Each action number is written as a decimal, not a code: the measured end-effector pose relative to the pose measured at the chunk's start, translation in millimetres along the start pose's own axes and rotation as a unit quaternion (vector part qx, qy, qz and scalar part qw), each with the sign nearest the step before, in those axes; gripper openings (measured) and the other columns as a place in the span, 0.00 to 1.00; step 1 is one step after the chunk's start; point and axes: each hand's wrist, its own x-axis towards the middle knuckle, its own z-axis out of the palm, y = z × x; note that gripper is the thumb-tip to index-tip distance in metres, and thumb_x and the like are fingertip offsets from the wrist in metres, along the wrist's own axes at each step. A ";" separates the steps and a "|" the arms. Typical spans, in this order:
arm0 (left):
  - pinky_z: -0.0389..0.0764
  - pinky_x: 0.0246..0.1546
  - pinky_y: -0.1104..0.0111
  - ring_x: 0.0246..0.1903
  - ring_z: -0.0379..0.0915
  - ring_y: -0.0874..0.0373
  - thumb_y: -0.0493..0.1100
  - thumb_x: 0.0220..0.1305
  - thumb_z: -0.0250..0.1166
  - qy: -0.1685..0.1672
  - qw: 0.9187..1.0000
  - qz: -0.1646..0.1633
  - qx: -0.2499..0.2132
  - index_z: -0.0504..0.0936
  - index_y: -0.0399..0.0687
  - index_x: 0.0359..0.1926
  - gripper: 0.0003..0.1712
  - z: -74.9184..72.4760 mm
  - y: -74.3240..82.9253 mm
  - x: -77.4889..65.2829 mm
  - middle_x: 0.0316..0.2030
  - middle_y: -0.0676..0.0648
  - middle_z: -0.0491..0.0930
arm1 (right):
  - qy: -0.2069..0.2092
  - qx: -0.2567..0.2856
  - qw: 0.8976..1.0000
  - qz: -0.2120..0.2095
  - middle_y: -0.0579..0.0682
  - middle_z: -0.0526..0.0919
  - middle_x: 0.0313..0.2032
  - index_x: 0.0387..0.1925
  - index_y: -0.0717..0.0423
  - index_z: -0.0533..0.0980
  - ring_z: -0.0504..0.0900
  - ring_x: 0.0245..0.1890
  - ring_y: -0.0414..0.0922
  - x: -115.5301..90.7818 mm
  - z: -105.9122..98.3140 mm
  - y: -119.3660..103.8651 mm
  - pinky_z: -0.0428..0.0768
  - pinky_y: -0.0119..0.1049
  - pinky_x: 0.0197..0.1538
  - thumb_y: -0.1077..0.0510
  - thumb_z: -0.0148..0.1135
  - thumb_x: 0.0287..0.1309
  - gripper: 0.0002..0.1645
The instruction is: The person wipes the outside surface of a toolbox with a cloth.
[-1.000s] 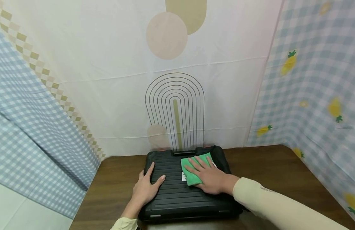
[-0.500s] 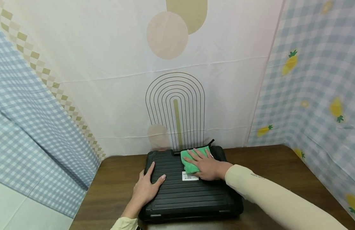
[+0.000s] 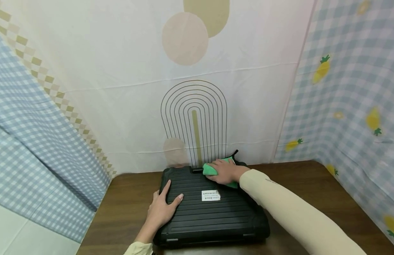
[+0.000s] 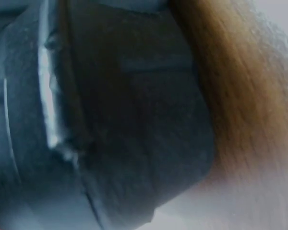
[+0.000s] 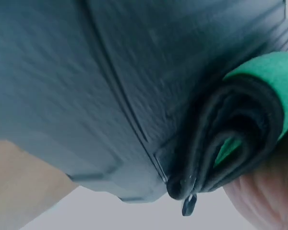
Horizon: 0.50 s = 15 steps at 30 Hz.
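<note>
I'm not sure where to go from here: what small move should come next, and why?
Probably draw the green cloth toward the near edge: the right hand holds it by the far edge of the black case, while the left hand rests on the case's left side.

A black, ribbed, white-labelled case [image 3: 216, 216] is lying flat and closed at the lower centre of the head view. A black-edged green cloth [image 3: 210, 170] is resting on its upper right part, bunched and folded (the right wrist view is showing layers curling over each other).
</note>
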 end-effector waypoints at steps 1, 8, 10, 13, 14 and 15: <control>0.77 0.54 0.27 0.59 0.75 0.15 0.77 0.71 0.59 0.000 1.000 -0.002 -0.001 0.56 0.68 0.86 0.51 0.2 -0.5 -0.2 0.77 0.24 0.61 | -0.002 0.005 1.000 0.007 0.57 0.65 0.81 0.85 0.48 0.58 0.60 0.83 0.61 3.8 -1.5 1.2 0.54 0.74 0.80 0.31 0.45 0.80 0.44; 0.77 0.51 0.27 0.57 0.77 0.16 0.79 0.70 0.58 -0.002 1.000 -0.012 0.007 0.55 0.70 0.86 0.51 2.3 0.1 -0.8 0.78 0.25 0.61 | -0.001 0.035 0.998 0.046 0.61 0.64 0.81 0.85 0.49 0.58 0.63 0.81 0.64 21.5 -4.9 11.2 0.65 0.70 0.77 0.29 0.44 0.78 0.46; 0.76 0.53 0.26 0.58 0.77 0.17 0.79 0.70 0.57 -0.003 1.000 -0.013 0.013 0.55 0.71 0.86 0.51 2.7 0.3 -0.6 0.78 0.25 0.62 | -0.002 0.035 0.998 0.055 0.60 0.62 0.82 0.85 0.48 0.58 0.60 0.83 0.65 23.2 -5.4 12.1 0.62 0.72 0.78 0.28 0.44 0.78 0.46; 0.74 0.55 0.25 0.59 0.77 0.18 0.79 0.70 0.57 0.001 1.000 -0.016 0.015 0.54 0.72 0.86 0.51 3.4 -0.4 -0.3 0.78 0.26 0.61 | 0.001 0.030 0.998 0.058 0.60 0.62 0.82 0.85 0.49 0.58 0.61 0.83 0.64 25.2 -6.1 11.7 0.62 0.72 0.78 0.29 0.44 0.78 0.46; 0.74 0.55 0.25 0.59 0.77 0.19 0.79 0.70 0.57 0.003 1.000 -0.017 0.014 0.55 0.72 0.86 0.50 3.1 -0.5 -0.6 0.78 0.26 0.62 | 0.002 0.027 0.998 0.057 0.60 0.63 0.82 0.85 0.49 0.58 0.61 0.82 0.64 26.0 -6.2 11.4 0.63 0.72 0.78 0.29 0.44 0.78 0.46; 0.74 0.55 0.25 0.60 0.77 0.19 0.79 0.70 0.57 0.005 1.000 -0.018 0.014 0.55 0.72 0.86 0.50 2.9 -1.0 -0.6 0.78 0.27 0.62 | 0.003 0.027 0.998 0.055 0.60 0.63 0.82 0.85 0.49 0.58 0.62 0.82 0.64 26.8 -6.3 10.9 0.63 0.71 0.78 0.29 0.44 0.78 0.46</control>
